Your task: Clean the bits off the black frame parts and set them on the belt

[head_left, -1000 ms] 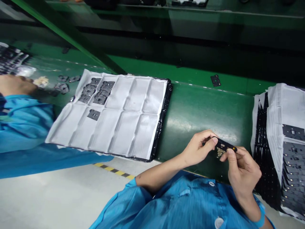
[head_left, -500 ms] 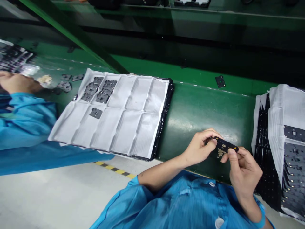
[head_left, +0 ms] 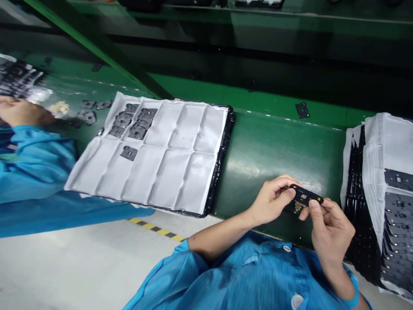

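Note:
My left hand [head_left: 272, 200] and my right hand [head_left: 329, 228] together pinch a small black part with gold contacts [head_left: 306, 197] over the green conveyor belt [head_left: 277, 146]. The left fingers grip its left end, and the right thumb and forefinger close on its right end. Something small and pale-gold shows under the part between my fingers. My blue sleeves fill the bottom of the view.
A black tray lined with white paper [head_left: 180, 172] lies on the belt to the left, holding several dark flat parts [head_left: 135, 122]. At the right stands a stack of trays with black parts [head_left: 380, 193]. A co-worker's blue sleeve [head_left: 32, 163] and hand [head_left: 22, 112] are at far left. One loose part [head_left: 302, 110] lies on the belt's far side.
Both hands keep hold of the small black part; it has shifted very slightly up and to the right. The view has drifted a little.

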Tool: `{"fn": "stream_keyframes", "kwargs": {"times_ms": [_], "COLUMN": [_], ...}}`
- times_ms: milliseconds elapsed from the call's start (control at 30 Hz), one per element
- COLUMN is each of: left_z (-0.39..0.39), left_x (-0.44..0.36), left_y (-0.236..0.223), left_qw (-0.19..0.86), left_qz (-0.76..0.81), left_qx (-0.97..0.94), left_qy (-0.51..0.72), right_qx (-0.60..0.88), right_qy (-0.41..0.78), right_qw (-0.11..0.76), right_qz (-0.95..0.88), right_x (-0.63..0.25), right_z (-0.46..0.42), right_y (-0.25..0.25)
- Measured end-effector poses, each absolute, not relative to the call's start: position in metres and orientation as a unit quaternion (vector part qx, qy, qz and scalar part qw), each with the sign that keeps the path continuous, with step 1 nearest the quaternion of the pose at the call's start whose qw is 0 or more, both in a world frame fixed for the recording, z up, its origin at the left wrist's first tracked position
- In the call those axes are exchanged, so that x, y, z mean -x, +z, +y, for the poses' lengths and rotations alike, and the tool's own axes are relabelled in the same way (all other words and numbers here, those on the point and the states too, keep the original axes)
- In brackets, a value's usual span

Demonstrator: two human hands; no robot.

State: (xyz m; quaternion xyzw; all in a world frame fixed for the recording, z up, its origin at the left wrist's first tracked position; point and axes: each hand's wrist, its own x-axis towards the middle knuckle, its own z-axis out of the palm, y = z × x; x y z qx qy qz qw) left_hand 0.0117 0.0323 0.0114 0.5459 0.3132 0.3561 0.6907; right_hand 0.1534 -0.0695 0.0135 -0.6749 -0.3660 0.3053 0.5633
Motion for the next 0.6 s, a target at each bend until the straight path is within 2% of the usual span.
{"fn": "stream_keyframes", "kwargs": {"times_ms": [600], "left_z": [0.0285], "left_x": [-0.0140], "left_y": [0.0067], "left_qw": [0.718], "left_qz": [0.326], "left_qx": [-0.506], "left_qy": [0.350], "right_qx": [0.661], "right_qy": [0.311], "right_qw": [0.554], "right_qz": [-0.400], "right_x": [-0.1565], "right_z": [-0.0715], "right_y": [0.0109]}}
